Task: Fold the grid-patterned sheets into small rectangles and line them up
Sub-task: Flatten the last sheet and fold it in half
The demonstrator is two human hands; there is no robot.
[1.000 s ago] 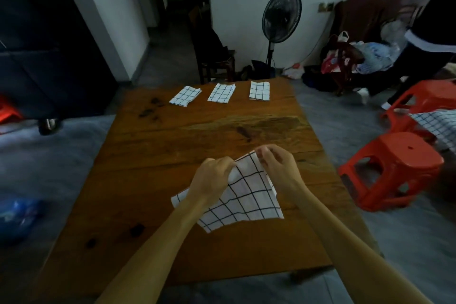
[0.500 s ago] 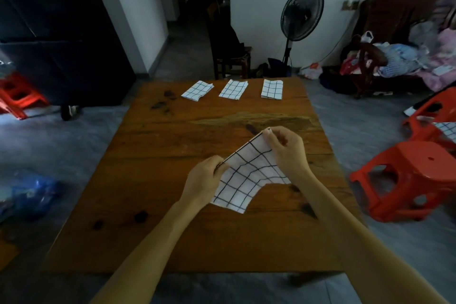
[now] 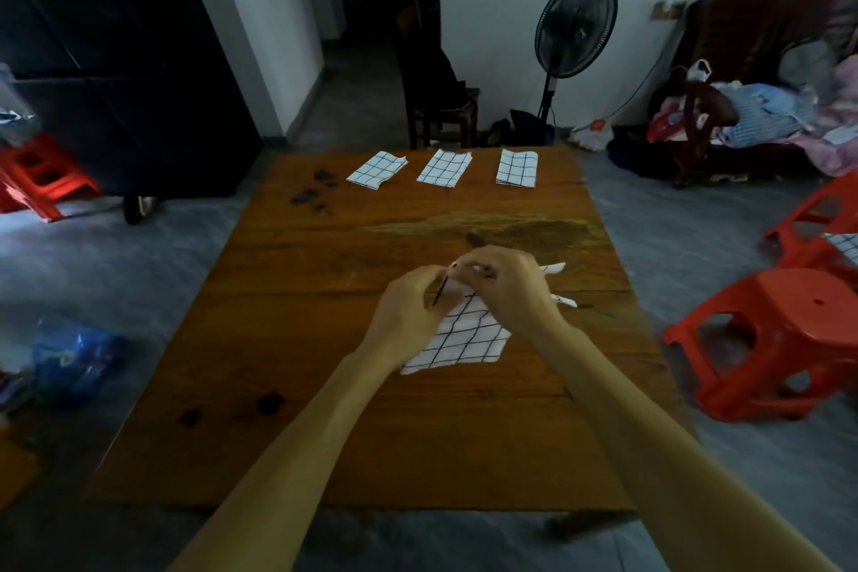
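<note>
Since the earlier frame we see both hands drawn together at the middle of the frame, bunching the grid sheet (image 3: 464,334) between them. Our left hand (image 3: 408,316) pinches its top corner, fingers curled on the cloth; our right hand (image 3: 515,288) grips the same edge beside it. The sheet's lower part rests on the bench (image 3: 288,386). Three folded sheets (image 3: 445,168) line the bench's far edge, upper centre.

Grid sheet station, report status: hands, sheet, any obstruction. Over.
Left hand and right hand both pinching grid sheet at its top edge, mid-fold. Three folded rectangles lined up far side. Nothing in the way.
</note>
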